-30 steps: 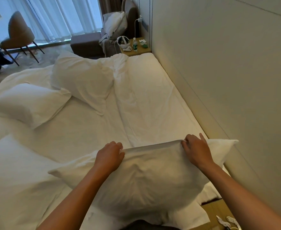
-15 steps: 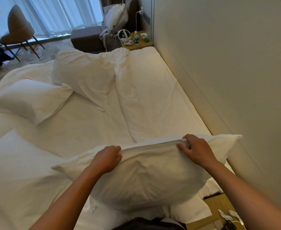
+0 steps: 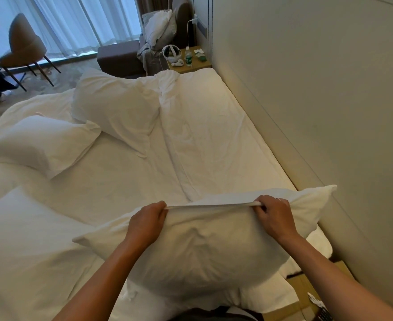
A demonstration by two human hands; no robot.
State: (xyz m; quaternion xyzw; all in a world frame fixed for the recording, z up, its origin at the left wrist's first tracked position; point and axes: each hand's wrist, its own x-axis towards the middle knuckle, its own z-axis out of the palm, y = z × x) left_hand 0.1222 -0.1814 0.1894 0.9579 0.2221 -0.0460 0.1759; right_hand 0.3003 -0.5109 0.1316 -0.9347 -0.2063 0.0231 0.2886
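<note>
In the head view, the left hand (image 3: pixel 145 224) and right hand (image 3: pixel 276 218) each pinch the top edge of a white pillow (image 3: pixel 204 253) in the lower middle of the frame, fingers curled over the taut hem so their tips are hidden. The pillow's underside is out of sight, and its lower edge blends into the white bed (image 3: pixel 126 181) linen. At the lower right a wooden surface (image 3: pixel 299 295) is cut off by the frame, with a white cable (image 3: pixel 316 301) on it only partly seen.

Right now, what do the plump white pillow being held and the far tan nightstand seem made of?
Plump white pillow: matte woven cloth, likely cotton, over soft filling; it creases where the left hand and right hand pinch it. Tan nightstand: smooth wood or laminate, from its colour.
</note>
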